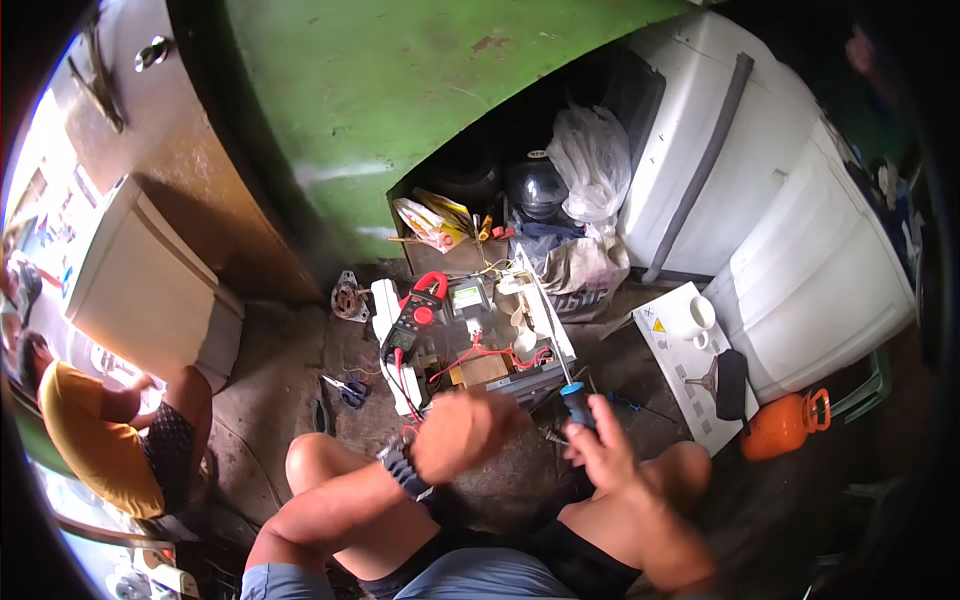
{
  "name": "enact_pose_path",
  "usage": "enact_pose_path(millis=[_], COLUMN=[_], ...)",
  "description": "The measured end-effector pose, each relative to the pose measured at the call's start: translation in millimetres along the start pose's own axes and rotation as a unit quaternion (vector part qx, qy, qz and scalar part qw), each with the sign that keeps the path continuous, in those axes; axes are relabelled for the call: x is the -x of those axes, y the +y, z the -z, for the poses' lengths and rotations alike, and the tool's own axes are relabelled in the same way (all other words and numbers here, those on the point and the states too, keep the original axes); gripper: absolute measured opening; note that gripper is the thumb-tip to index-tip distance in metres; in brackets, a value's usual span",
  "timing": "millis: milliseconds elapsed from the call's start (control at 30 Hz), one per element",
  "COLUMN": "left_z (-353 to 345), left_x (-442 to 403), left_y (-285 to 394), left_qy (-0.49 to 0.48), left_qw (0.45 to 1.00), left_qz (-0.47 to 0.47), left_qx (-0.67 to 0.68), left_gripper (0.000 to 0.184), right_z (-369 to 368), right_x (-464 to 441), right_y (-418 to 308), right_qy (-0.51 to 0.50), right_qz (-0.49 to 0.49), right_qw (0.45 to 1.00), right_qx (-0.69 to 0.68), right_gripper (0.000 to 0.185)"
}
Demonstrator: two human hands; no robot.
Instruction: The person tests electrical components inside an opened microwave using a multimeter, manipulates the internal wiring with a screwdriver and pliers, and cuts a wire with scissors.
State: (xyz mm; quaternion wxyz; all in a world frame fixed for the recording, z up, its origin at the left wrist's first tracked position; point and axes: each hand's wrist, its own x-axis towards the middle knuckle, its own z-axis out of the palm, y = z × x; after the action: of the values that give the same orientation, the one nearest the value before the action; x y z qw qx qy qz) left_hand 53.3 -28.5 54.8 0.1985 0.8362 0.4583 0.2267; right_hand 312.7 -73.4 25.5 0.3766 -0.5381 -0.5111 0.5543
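My right hand [605, 450] is closed around the blue-and-black handle of a screwdriver [577, 400]. Its long shaft points up and away, along the right side of an opened appliance panel [527, 382] with wires and parts in it. My left hand [465, 435], with a dark watch on the wrist, hovers in front of the panel. Motion smears its fingers, so what they hold does not show. A red-and-black clamp meter [412, 318] rests on the panel's left part. Red wires [480, 350] run across the middle, near a white cup-shaped part [524, 340].
Scissors [350, 391] and pliers [320, 416] lie on the floor at left. A small motor [348, 297] sits behind them. At right are a white board [685, 330] with a mug [700, 313] and an orange gas cylinder [785, 428]. Another person [100, 430] sits far left.
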Motion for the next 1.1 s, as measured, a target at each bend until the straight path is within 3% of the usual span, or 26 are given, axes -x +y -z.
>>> enact_pose_path(millis=[33,67,100,200,267,567,767,1100], left_z=[-6,-6,-6,-16,-21,-30,-30,-44], left_x=[-17,-30,-39,-52,-57,-63,-66,-70], left_y=[-15,-33,-48,-69,-71,-66,-66,-76], left_qy=[0.116,0.133,0.15,0.162,0.144,0.151,0.15,0.159], left_qw=[0.99,0.984,0.976,0.968,0.973,0.97,0.97,0.963], left_qz=[0.0,0.008,0.013,0.059,0.079,0.159,0.184,0.183], left_qx=[-0.077,-0.116,-0.155,-0.18,-0.163,-0.107,-0.058,-0.122], left_gripper=[0.021,0.022,0.022,0.026,0.028,0.036,0.032,0.02], right_z=[24,42,48,66,67,64,61,53], right_x=[-9,-19,-26,-48,-64,-85,-90,-75], right_y=[3,8,-2,-39,-40,-53,-40,-33], right_qy=[-0.006,-0.003,0.023,-0.016,-0.037,-0.065,-0.068,-0.053], right_qz=[0.004,0.041,0.103,0.078,0.162,0.156,0.174,0.186], right_qw=[0.991,0.973,0.969,0.943,0.916,0.899,0.904,0.915], right_qx=[0.13,0.228,0.223,0.324,0.364,0.404,0.385,0.354], right_gripper=[0.036,0.039,0.036,0.034,0.034,0.039,0.038,0.038])
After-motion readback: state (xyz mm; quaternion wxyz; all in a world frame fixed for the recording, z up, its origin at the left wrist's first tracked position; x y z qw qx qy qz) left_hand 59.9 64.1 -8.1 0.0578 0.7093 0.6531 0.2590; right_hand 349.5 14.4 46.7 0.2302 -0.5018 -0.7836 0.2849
